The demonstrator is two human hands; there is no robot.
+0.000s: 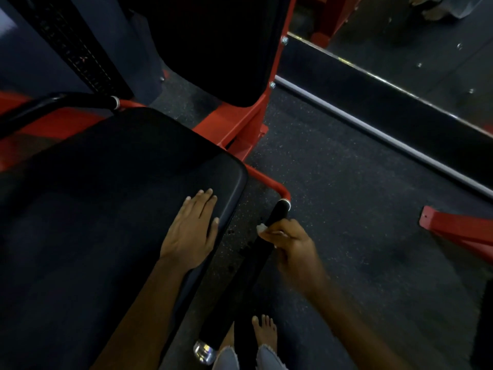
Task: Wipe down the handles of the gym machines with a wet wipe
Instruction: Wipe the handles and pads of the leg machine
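Wiping looks mid-way: right hand [290,245] curls around the black foam-covered side handle [256,265] with a white wet wipe [262,228] pinched against it, near the upper end. Lower grip and the far black handle [53,102] probably remain. Left hand [193,231] rests flat, fingers straight, on the black padded seat [106,196]. Red steel frame [234,129] and bare feet [264,332] crowd the space.

Dark speckled rubber floor [333,161] is carrying the red machine frame [234,124], whose base is sitting directly on it beyond the fingertips. 2 bare feet [264,332] are standing on the floor below the wrists. A second red frame foot [453,228] is resting on it well to the right of the fingers. The black padded seat [106,196] is bearing 1 flat left hand [190,231] near its right edge.
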